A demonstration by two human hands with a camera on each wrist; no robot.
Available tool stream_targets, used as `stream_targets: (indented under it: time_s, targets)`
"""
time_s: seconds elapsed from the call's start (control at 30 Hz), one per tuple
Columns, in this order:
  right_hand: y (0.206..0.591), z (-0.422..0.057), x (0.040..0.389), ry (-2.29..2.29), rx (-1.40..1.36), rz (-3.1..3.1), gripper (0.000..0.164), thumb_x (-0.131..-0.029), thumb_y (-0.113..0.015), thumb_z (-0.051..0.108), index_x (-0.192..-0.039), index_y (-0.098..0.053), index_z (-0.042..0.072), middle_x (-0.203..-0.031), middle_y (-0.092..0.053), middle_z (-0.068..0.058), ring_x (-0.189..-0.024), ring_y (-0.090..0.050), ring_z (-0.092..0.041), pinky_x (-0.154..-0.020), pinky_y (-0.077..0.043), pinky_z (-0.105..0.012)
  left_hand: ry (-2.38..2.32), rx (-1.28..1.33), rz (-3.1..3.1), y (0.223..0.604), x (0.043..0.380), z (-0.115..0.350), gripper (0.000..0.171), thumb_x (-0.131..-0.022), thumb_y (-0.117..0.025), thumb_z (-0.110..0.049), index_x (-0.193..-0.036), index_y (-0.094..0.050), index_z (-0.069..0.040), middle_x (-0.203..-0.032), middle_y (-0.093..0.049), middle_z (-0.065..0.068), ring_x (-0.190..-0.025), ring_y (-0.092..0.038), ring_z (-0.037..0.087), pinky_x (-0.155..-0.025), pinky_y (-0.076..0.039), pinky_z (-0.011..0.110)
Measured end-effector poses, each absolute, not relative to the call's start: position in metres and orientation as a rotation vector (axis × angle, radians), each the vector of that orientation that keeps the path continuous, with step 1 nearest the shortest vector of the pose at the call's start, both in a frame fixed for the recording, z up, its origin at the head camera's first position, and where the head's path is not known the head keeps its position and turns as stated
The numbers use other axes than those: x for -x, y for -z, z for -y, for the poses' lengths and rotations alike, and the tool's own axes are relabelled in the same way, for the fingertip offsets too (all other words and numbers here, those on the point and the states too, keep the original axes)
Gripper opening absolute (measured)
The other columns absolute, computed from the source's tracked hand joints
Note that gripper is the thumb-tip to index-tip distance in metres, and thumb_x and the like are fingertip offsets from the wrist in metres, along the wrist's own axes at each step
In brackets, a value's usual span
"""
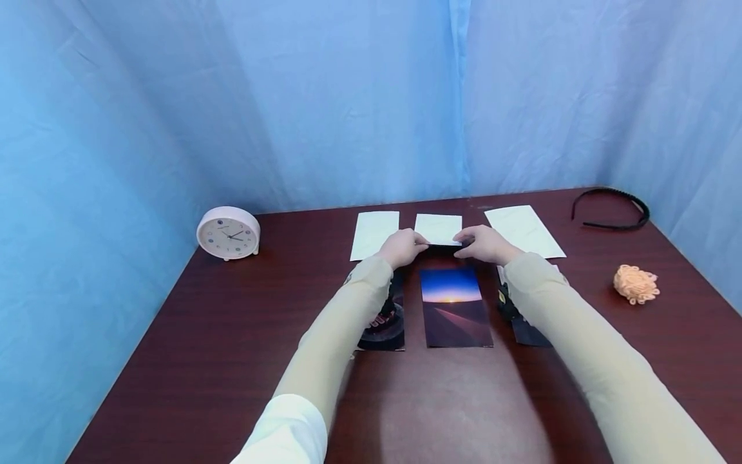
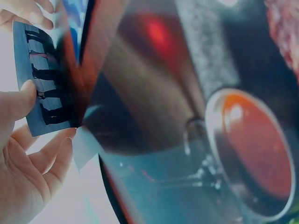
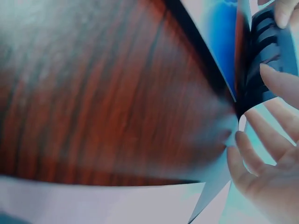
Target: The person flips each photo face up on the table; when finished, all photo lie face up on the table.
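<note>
At the back middle, a photo print (image 1: 438, 225) shows its white back in the head view, its near edge raised and dark. My left hand (image 1: 401, 247) pinches the near left corner; in the left wrist view the thumb (image 2: 25, 100) lies on the print's dark striped face (image 2: 49, 79). At the near right corner, my right hand (image 1: 484, 243) holds the same edge between thumb and fingers, as the right wrist view shows with the right hand (image 3: 273, 163) beside the curled print (image 3: 266, 51). Directly in front lies a sunset road picture (image 1: 455, 309).
White sheets lie at the back left (image 1: 375, 227) and back right (image 1: 526, 229). Two dark pictures, left (image 1: 391, 335) and right (image 1: 530, 334), are partly hidden under my forearms. A round clock (image 1: 228, 233) stands far left; a black headband (image 1: 620, 225) and a peach looped puff (image 1: 636, 284) lie right.
</note>
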State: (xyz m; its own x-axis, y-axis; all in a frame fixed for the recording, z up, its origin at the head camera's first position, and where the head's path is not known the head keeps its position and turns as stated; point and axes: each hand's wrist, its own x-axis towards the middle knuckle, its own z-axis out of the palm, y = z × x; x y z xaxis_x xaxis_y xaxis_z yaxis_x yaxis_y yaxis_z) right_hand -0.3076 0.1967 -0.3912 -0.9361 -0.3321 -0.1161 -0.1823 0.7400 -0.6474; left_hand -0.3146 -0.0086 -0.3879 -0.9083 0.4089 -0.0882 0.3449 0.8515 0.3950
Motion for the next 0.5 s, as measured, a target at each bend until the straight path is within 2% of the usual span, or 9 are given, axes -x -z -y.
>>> stream_targets:
  time_s: [0.1,0.17,0.23,0.3,0.33,0.4,0.5]
  targets:
    - [0.395,-0.201,0.308,1.017,0.384,-2.769,0.032,-0.090,-0.063,0.014,-0.117,-0.061,-0.003,-0.119,-0.060,-0.026,-0.112,-0.054,-0.040,-0.096,-0.044,-0.053,-0.667,-0.583,-2.855,0.385,0.312,0.012,0.028,-0.098,-0.052,-0.025,-0.118,-0.068,-0.014,-0.116,-0.068,0.002,-0.104,-0.062,0.014,-0.091,-0.048,0.027]
    - [0.396,-0.203,0.308,1.059,0.367,-2.800,0.027,-0.091,-0.062,0.013,-0.113,-0.063,-0.002,-0.116,-0.061,-0.026,-0.108,-0.055,-0.039,-0.094,-0.046,-0.052,-0.758,-0.579,-2.850,0.383,0.310,0.014,0.027,-0.098,-0.053,-0.026,-0.113,-0.071,-0.012,-0.106,-0.070,0.002,-0.088,-0.061,0.013,-0.083,-0.048,0.025]
    - [0.397,-0.204,0.308,1.104,0.346,-2.822,0.025,-0.092,-0.061,0.014,-0.111,-0.063,-0.002,-0.115,-0.061,-0.026,-0.108,-0.055,-0.039,-0.093,-0.046,-0.052,-0.852,-0.574,-2.843,0.381,0.308,0.017,0.028,-0.097,-0.053,-0.027,-0.103,-0.073,-0.008,-0.084,-0.065,0.003,-0.070,-0.052,0.014,-0.072,-0.044,0.025]
    - [0.398,-0.204,0.307,1.154,0.330,-2.835,0.026,-0.093,-0.061,0.015,-0.111,-0.063,-0.002,-0.116,-0.061,-0.025,-0.108,-0.055,-0.039,-0.095,-0.046,-0.051,-0.933,-0.566,-2.842,0.381,0.307,0.019,0.032,-0.097,-0.054,-0.029,-0.091,-0.071,-0.003,-0.068,-0.052,0.002,-0.060,-0.041,0.014,-0.065,-0.038,0.026]
    - [0.398,-0.204,0.307,1.175,0.325,-2.842,0.026,-0.093,-0.061,0.016,-0.111,-0.063,-0.002,-0.116,-0.061,-0.025,-0.108,-0.055,-0.038,-0.095,-0.046,-0.051,-0.986,-0.550,-2.843,0.381,0.307,0.021,0.033,-0.096,-0.055,-0.030,-0.088,-0.071,-0.002,-0.067,-0.049,0.001,-0.058,-0.038,0.014,-0.063,-0.037,0.026]
    - [0.398,-0.203,0.307,1.214,0.318,-2.858,0.027,-0.093,-0.061,0.017,-0.112,-0.063,-0.002,-0.116,-0.061,-0.024,-0.106,-0.055,-0.037,-0.094,-0.047,-0.050,-1.076,-0.510,-2.861,0.380,0.307,0.023,0.033,-0.095,-0.057,-0.033,-0.086,-0.071,-0.004,-0.066,-0.048,-0.002,-0.058,-0.040,0.012,-0.062,-0.038,0.025]
    - [0.399,-0.202,0.306,1.274,0.307,-2.892,0.025,-0.093,-0.061,0.018,-0.110,-0.065,0.000,-0.113,-0.062,-0.022,-0.100,-0.053,-0.033,-0.086,-0.050,-0.045,-1.244,-0.459,-2.879,0.380,0.308,0.027,0.027,-0.092,-0.061,-0.034,-0.095,-0.073,-0.010,-0.082,-0.065,-0.001,-0.070,-0.055,0.012,-0.067,-0.046,0.025]
